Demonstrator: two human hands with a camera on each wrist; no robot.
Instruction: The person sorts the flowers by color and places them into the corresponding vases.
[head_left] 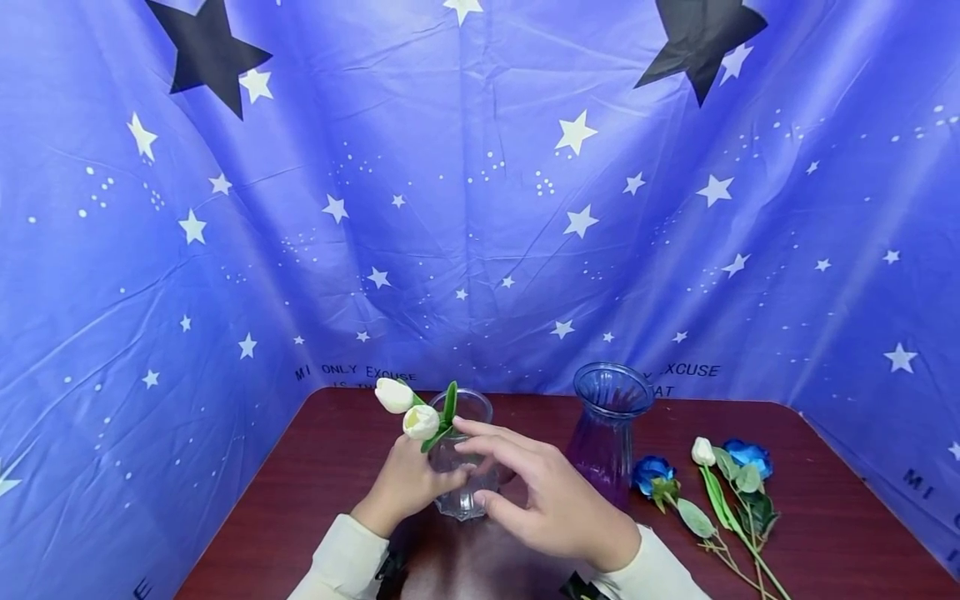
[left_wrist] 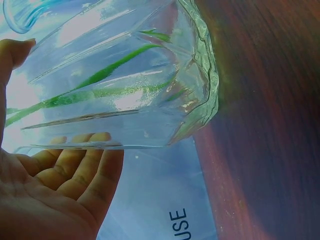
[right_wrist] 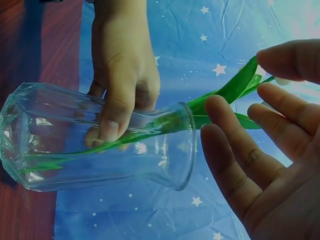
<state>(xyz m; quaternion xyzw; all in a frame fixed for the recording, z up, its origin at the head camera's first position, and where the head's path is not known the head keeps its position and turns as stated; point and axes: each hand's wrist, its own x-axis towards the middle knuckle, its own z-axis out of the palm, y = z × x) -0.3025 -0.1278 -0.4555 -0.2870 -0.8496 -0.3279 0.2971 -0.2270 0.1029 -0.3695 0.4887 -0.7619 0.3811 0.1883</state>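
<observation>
My left hand (head_left: 405, 485) grips a clear glass vase (right_wrist: 165, 172) around its side, thumb on the near face and fingers behind. Two white tulips (head_left: 421, 422) lean left out of its mouth. Their green stems (left_wrist: 107, 70) run down inside the glass toward the thick faceted base. On the right, my right hand (head_left: 566, 504) hovers beside the vase with fingers spread and loosely bent, holding nothing. Its fingertips (right_wrist: 216, 106) come close to the rim and the green leaves (right_wrist: 236, 87), overlapping the leaves in the right wrist view.
A blue-purple glass vase (head_left: 603, 450) stands right of the clear one, just beyond my right hand. Two blue roses (head_left: 654, 475) and a white tulip (head_left: 703, 452) with leafy stems lie on the dark red table (head_left: 285, 492) at the right. A blue star-printed cloth (head_left: 465, 208) surrounds the table.
</observation>
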